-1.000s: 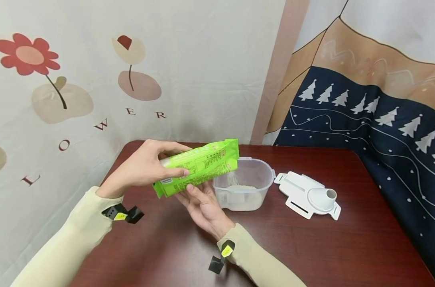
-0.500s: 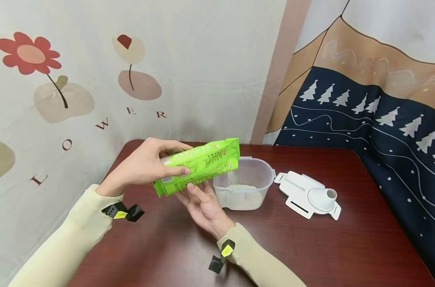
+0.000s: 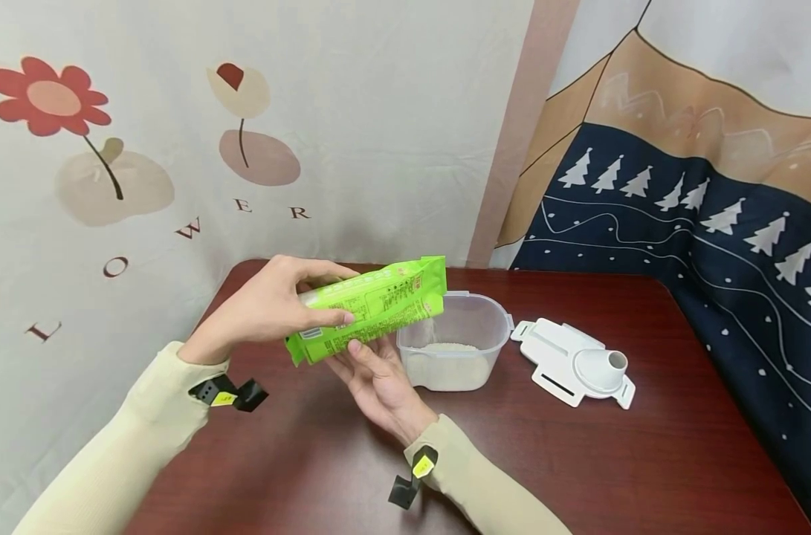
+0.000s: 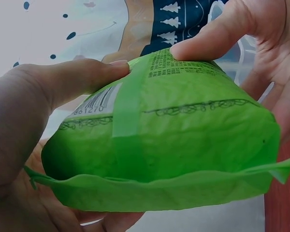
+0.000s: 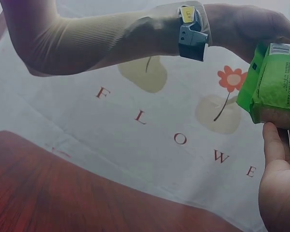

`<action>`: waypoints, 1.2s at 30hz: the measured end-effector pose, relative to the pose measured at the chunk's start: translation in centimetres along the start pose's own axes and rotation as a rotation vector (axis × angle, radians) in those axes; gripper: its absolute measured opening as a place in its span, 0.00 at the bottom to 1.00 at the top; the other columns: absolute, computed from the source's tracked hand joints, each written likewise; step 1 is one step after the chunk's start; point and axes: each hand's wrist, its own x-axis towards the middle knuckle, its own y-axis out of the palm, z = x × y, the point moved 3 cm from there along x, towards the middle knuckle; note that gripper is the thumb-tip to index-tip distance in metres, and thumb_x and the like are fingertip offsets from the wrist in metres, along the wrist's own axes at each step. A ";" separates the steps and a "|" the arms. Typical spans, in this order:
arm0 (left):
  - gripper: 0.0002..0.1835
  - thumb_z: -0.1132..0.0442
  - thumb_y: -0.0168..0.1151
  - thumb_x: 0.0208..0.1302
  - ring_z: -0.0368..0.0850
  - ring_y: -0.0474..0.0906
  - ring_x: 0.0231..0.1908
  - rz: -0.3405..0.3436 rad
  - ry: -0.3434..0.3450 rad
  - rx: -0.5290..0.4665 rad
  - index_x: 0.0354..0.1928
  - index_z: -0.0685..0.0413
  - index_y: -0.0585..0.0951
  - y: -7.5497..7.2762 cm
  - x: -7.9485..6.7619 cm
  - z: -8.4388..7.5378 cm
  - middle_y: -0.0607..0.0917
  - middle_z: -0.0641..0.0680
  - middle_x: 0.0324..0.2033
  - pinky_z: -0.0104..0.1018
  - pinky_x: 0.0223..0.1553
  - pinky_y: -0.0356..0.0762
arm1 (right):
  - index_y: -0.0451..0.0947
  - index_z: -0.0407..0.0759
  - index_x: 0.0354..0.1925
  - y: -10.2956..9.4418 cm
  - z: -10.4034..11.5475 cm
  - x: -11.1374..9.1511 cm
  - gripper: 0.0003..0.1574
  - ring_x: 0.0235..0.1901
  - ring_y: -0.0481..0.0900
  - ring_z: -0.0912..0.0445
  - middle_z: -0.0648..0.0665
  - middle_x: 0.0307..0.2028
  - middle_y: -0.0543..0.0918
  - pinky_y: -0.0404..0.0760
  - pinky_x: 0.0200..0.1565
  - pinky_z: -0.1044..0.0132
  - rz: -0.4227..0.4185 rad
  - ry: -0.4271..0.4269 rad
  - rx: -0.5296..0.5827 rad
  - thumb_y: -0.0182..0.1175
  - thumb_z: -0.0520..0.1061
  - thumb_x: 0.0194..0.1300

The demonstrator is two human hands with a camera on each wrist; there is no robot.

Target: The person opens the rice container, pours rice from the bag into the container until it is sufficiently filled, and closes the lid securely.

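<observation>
A bright green bag of rice (image 3: 378, 305) is tilted, its far right end lower edge over a clear plastic container (image 3: 492, 327). White grains (image 3: 448, 368) lie in the container, and a faint stream falls from the bag. My left hand (image 3: 265, 305) grips the bag's left part, thumb on the printed face and fingers over the far side. From below, my right hand (image 3: 385, 394) holds the bag, palm up. In the left wrist view its thumb (image 4: 212, 38) presses the printed face; its other fingers are partly hidden. Green tape (image 4: 128, 106) runs over the bag's near end.
Right of the container, a white lid (image 3: 566, 360) with a round spout lies on the dark red table (image 3: 579, 461). Behind the table hangs a printed cloth (image 3: 392, 134), with a navy tree-patterned part (image 3: 646, 223) at the right.
The grains in the container have risen slightly as the stream keeps falling. Both hands and the bag stay almost still.
</observation>
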 end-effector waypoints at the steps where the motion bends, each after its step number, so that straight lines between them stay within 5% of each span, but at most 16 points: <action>1: 0.24 0.48 0.80 0.54 0.41 0.83 0.36 0.003 0.000 -0.001 0.55 0.31 0.85 0.0 0.0 0.0 0.90 0.39 0.43 0.35 0.37 0.80 | 0.70 0.60 0.67 0.0 0.0 0.0 0.37 0.69 0.75 0.56 0.54 0.65 0.79 0.66 0.76 0.54 -0.001 0.000 0.002 0.72 0.46 0.63; 36: 0.24 0.50 0.79 0.55 0.39 0.84 0.36 0.028 0.013 0.056 0.56 0.34 0.86 -0.1 0.3 -0.8 0.90 0.40 0.41 0.37 0.41 0.80 | 0.68 0.60 0.69 0.2 0.0 -0.3 0.39 0.68 0.76 0.56 0.54 0.64 0.79 0.68 0.74 0.56 -0.017 0.006 0.027 0.71 0.46 0.64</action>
